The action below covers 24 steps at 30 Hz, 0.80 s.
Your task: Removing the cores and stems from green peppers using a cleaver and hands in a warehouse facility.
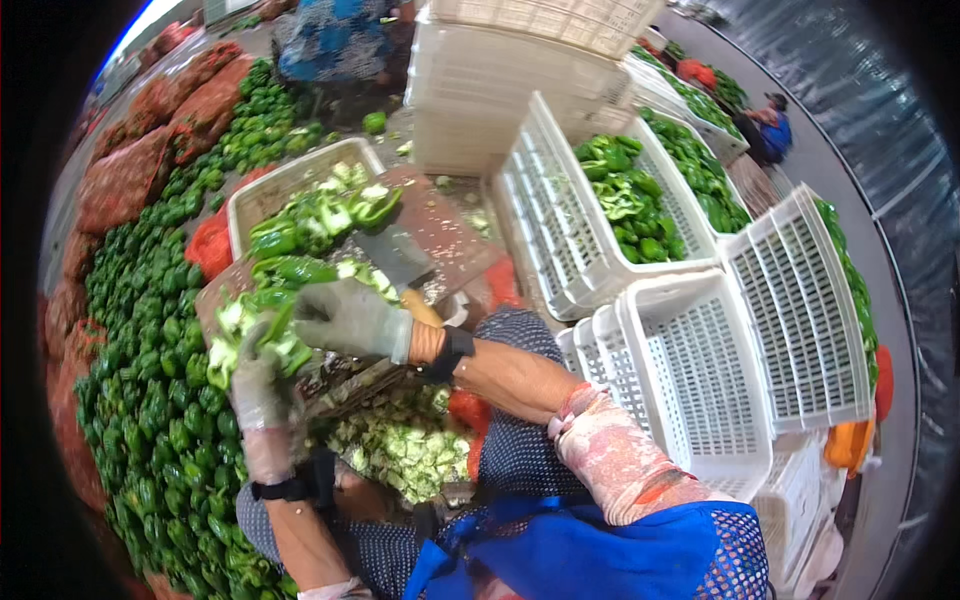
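Both gloved hands work over the worn brown cutting board (440, 225) on the counter. The left hand (262, 385) closes its grip on cut green pepper pieces (250, 335) at the board's near edge; the right hand (352, 318) lies on the same pieces, fingers curled, close to the broad cleaver (397, 255). I judge pieces could slip off the edge if squeezed loosely. I count one board, one cleaver and three white slatted plastic crates (620, 215) nearby.

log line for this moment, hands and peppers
left hand: gloved, on cut green pepper pieces | right hand: gloved, over pieces | cleaver on board
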Tool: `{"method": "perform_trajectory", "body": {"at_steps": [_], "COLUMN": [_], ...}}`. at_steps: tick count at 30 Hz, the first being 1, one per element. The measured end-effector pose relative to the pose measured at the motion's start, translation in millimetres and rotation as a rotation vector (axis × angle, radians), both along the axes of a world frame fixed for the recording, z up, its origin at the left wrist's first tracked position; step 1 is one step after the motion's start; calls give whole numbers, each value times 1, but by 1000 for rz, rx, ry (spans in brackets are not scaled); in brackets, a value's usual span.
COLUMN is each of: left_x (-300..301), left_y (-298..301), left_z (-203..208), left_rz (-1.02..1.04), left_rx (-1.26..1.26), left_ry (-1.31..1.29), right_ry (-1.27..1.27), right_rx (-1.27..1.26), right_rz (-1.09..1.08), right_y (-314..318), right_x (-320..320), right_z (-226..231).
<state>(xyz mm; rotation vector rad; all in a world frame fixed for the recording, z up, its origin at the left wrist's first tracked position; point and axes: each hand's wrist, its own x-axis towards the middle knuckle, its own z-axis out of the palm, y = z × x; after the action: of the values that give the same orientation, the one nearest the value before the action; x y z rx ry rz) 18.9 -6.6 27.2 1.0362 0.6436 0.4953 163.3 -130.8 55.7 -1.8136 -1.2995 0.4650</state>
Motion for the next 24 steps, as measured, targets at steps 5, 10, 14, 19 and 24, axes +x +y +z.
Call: {"method": "perform_trajectory", "body": {"at_steps": [5, 10, 14, 19, 24], "left_x": [7, 19, 5, -4, -17], "left_y": [9, -19, -20, -1, 8], "left_z": [-12, -12, 5, 18, 14], "left_rz": [57, -156, -71, -18, -39], "left_rx": [-58, -5, 120, 15, -62], "left_ry": [-358, -200, -211, -392, -413], "right_ry": [-80, 242, 518, 1152, 792], "right_rx": [-62, -92, 110, 1110, 642], "right_rz": [-83, 80, -119, -5, -294], "right_y": [-9, -17, -24, -128, -62], "right_x": [41, 27, 61, 174, 182], "right_z": [-24, -16, -38, 33, 49]}}
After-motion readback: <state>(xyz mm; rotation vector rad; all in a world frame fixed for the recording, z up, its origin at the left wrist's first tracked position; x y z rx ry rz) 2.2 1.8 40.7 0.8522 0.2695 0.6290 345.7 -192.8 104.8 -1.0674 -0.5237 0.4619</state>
